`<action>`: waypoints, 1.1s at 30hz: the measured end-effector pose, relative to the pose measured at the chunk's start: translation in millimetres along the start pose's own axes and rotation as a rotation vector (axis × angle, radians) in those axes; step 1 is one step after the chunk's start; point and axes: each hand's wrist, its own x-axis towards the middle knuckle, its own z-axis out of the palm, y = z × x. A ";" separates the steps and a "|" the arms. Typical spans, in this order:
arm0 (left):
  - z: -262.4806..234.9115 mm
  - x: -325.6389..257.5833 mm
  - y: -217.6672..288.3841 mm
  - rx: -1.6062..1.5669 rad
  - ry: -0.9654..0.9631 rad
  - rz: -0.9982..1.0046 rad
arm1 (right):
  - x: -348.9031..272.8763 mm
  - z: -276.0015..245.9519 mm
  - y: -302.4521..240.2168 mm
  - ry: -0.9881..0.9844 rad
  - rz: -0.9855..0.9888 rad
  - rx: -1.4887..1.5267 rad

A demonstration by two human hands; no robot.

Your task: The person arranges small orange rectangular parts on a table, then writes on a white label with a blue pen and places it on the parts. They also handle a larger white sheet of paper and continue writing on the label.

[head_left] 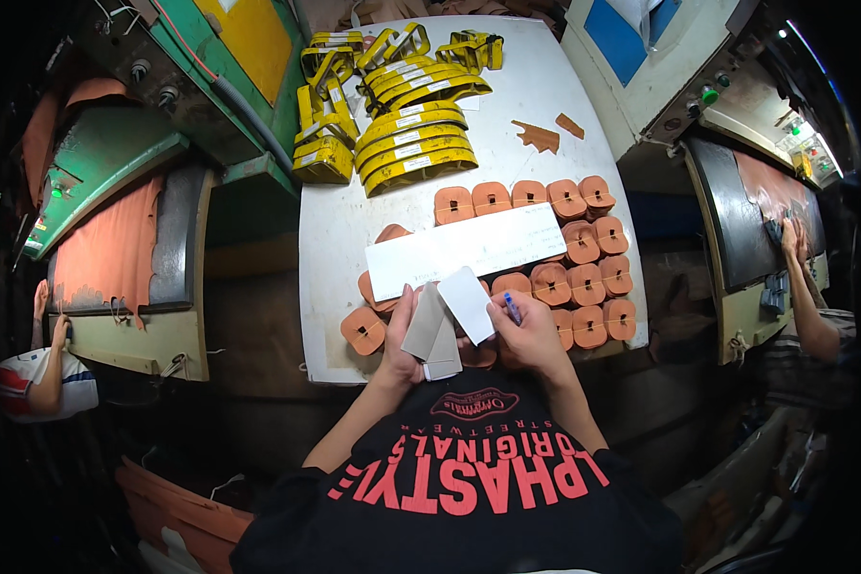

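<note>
My left hand (398,337) is closed around a few grey cards (430,323), held in front of my chest at the table's near edge. Between my two hands a white card (467,306) stands tilted over the grey ones. My right hand (534,337) pinches that card's right edge and also has a blue pen (513,308) in its fingers. Just beyond lies a long white paper sheet (469,245), resting on bundles of brown rounded-square leather pieces (585,284), each tied with a band. The sheet hides part of the bundles.
Yellow cutting dies (417,153) are heaped on the white table's (545,96) far left. Two brown leather scraps (537,136) lie at the far right. Presses with leather stand on both sides, a person's hands (60,331) at the left one and another person's arm (805,287) at the right.
</note>
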 end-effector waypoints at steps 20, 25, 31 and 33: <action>1.0 22.8 18.6 0.687 0.017 0.383 | -21.9 -28.7 -39.6 -0.238 0.222 0.224; 24.4 45.5 55.5 1.669 0.102 0.697 | -19.6 -36.4 -38.0 -0.216 0.018 0.130; 23.1 61.5 60.9 2.025 0.281 0.378 | -24.5 -29.1 -36.1 -0.231 0.167 0.106; 26.1 61.6 62.2 1.993 0.312 0.421 | -24.6 -27.0 -33.5 -0.263 0.180 0.067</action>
